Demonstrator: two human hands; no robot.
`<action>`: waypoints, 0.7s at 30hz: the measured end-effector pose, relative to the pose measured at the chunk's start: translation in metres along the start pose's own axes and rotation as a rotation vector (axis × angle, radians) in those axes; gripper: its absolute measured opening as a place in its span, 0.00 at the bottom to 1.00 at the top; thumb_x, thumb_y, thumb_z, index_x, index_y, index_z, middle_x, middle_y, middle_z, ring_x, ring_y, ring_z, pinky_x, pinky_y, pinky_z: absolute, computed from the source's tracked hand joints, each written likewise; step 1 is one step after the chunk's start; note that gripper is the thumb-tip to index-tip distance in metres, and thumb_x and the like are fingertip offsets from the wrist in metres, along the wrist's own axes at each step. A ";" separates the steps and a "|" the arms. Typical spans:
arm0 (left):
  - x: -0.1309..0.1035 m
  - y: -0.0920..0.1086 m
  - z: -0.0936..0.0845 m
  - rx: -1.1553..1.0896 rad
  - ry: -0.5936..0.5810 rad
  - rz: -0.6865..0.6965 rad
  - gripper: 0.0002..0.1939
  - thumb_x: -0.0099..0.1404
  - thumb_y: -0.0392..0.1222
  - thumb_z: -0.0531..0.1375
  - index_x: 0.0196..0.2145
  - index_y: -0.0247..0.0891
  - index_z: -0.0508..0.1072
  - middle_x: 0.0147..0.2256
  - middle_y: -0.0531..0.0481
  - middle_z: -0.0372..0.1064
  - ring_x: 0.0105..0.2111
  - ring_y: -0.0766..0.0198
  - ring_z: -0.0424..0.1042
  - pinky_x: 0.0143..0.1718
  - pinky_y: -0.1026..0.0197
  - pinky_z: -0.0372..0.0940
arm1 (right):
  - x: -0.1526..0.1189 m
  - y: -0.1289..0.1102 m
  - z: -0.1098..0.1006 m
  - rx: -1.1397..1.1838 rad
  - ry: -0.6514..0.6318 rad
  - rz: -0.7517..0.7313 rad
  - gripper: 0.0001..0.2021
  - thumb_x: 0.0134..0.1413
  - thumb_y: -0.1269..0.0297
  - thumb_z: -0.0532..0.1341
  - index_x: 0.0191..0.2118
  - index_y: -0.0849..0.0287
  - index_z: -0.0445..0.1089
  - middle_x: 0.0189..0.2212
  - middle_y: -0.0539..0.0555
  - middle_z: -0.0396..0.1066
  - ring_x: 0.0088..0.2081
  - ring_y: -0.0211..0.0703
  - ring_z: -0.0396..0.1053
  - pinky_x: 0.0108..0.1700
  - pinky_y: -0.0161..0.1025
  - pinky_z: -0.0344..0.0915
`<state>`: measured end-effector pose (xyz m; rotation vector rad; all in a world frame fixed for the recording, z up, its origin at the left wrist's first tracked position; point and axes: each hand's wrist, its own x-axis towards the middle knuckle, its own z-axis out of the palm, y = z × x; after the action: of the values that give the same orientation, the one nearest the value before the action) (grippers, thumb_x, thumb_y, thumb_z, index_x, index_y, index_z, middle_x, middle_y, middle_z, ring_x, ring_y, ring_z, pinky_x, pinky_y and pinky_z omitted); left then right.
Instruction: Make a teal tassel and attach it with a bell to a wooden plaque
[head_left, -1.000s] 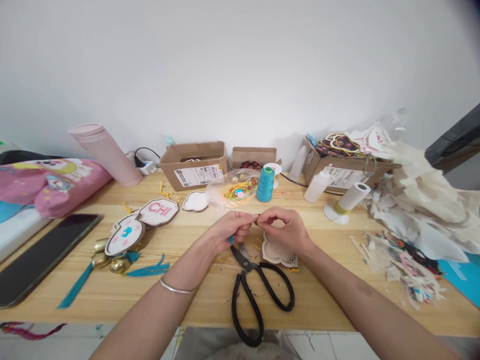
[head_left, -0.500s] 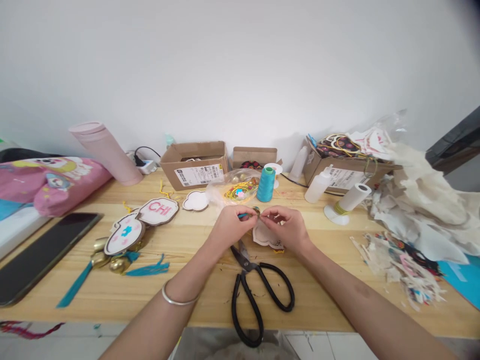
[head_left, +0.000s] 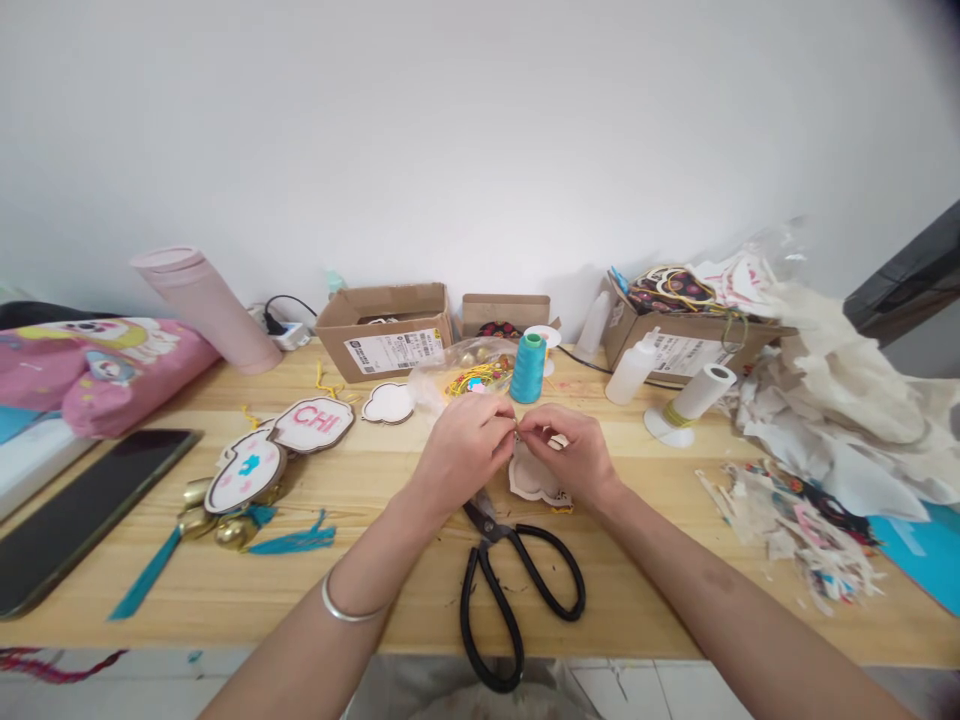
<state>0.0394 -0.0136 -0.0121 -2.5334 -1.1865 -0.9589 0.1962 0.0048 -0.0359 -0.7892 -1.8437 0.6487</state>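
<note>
My left hand point(head_left: 465, 445) and my right hand point(head_left: 574, 450) meet fingertip to fingertip over the table, both closed in a pinch. Whatever is between the fingers is hidden or too small to make out. Under my right hand lies a pale, scallop-edged ornament point(head_left: 532, 480), partly covered, with a bit of yellow at its lower edge. Black-handled scissors point(head_left: 492, 530) rest just in front of the hands, their blade tips hidden by my left hand. A teal thread cone point(head_left: 529, 370) stands right behind the fingers.
Ornaments with stitching point(head_left: 313, 424), brass bells point(head_left: 235, 532) and teal tassels point(head_left: 292, 541) lie left, near a phone point(head_left: 90, 520). Cardboard boxes point(head_left: 382, 350), a plastic bag of cords point(head_left: 480, 375), a squeeze bottle point(head_left: 634, 370) and a white roll point(head_left: 701, 395) stand behind. Fabric scraps point(head_left: 802, 540) lie right.
My left hand has turned over and now covers the small gold and teal piece that showed at its fingertips. My right hand stays nearly in place, still pinching.
</note>
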 end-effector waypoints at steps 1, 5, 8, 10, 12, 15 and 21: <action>0.000 0.000 -0.001 0.005 0.016 0.029 0.07 0.58 0.33 0.52 0.28 0.34 0.69 0.32 0.48 0.68 0.34 0.64 0.66 0.37 0.59 0.62 | 0.001 -0.002 -0.001 0.029 0.010 0.023 0.05 0.44 0.73 0.57 0.27 0.58 0.68 0.26 0.50 0.70 0.29 0.34 0.66 0.28 0.31 0.65; -0.002 -0.001 -0.003 0.022 0.102 0.118 0.06 0.58 0.33 0.52 0.31 0.34 0.69 0.33 0.47 0.69 0.35 0.66 0.67 0.37 0.63 0.63 | 0.002 -0.008 -0.002 0.190 0.048 0.172 0.01 0.44 0.70 0.59 0.27 0.58 0.67 0.25 0.49 0.69 0.28 0.34 0.66 0.28 0.31 0.65; -0.002 -0.001 -0.003 0.019 0.149 0.145 0.06 0.58 0.32 0.53 0.33 0.34 0.68 0.35 0.47 0.69 0.35 0.66 0.68 0.37 0.65 0.63 | 0.003 -0.010 -0.003 0.310 0.051 0.243 0.02 0.44 0.67 0.61 0.27 0.58 0.67 0.25 0.49 0.67 0.26 0.33 0.65 0.28 0.32 0.64; -0.002 -0.001 -0.003 0.002 0.154 0.133 0.06 0.58 0.32 0.53 0.34 0.34 0.68 0.34 0.48 0.69 0.35 0.67 0.68 0.37 0.66 0.63 | 0.003 -0.009 -0.004 0.355 0.051 0.262 0.03 0.43 0.66 0.61 0.27 0.58 0.66 0.24 0.48 0.66 0.25 0.32 0.64 0.29 0.32 0.63; -0.001 0.000 -0.004 -0.030 0.146 0.097 0.06 0.58 0.33 0.53 0.34 0.35 0.68 0.33 0.49 0.69 0.35 0.68 0.68 0.36 0.67 0.63 | 0.003 -0.008 -0.005 0.384 0.053 0.275 0.04 0.43 0.66 0.62 0.27 0.58 0.66 0.24 0.48 0.65 0.26 0.33 0.63 0.30 0.33 0.63; -0.001 0.001 -0.005 -0.103 0.118 0.037 0.05 0.58 0.34 0.53 0.33 0.37 0.68 0.32 0.50 0.70 0.34 0.69 0.68 0.37 0.68 0.63 | 0.003 -0.008 -0.006 0.439 0.038 0.318 0.05 0.42 0.64 0.62 0.27 0.58 0.66 0.24 0.47 0.64 0.26 0.33 0.63 0.30 0.33 0.62; -0.003 0.001 -0.005 -0.168 0.062 -0.007 0.06 0.59 0.37 0.53 0.33 0.40 0.69 0.32 0.52 0.71 0.35 0.68 0.68 0.38 0.66 0.63 | 0.004 -0.008 -0.010 0.459 -0.007 0.388 0.10 0.38 0.63 0.64 0.28 0.58 0.64 0.25 0.47 0.65 0.25 0.32 0.62 0.29 0.33 0.61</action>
<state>0.0361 -0.0178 -0.0094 -2.6061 -1.1421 -1.1756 0.2027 0.0034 -0.0242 -0.8331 -1.4692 1.2695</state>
